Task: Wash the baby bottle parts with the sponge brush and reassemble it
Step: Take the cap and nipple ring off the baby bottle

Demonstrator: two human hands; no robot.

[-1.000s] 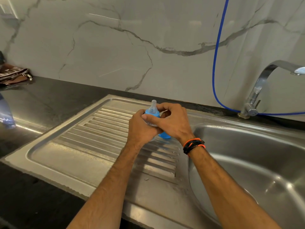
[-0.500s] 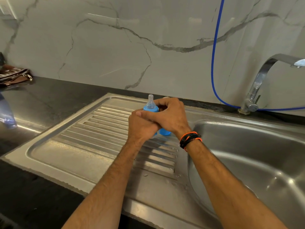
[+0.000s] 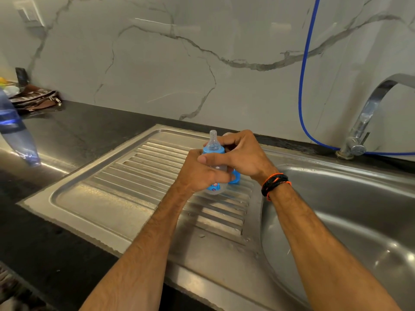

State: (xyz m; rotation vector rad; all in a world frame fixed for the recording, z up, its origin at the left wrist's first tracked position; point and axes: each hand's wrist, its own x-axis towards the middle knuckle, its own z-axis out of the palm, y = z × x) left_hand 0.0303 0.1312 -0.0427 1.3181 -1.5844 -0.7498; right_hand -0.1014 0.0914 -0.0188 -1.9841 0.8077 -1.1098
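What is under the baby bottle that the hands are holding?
Under the bottle lies the ribbed drainboard. Whether the bottle touches it cannot be seen. The left hand and right hand cover most of the bottle.

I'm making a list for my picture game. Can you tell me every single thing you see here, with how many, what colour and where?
baby bottle: one, clear with blue collar and handle, held over the drainboard
drainboard: one, steel, centre
sink basin: one, steel, right
tap: one, chrome, back right
hose: one, blue, along the wall
pouch: one, brown striped, far left
plastic bottle: one, bluish, left edge
countertop: one, black
wristband: orange and black, right wrist
left hand: grips the bottle body
right hand: grips the bottle top
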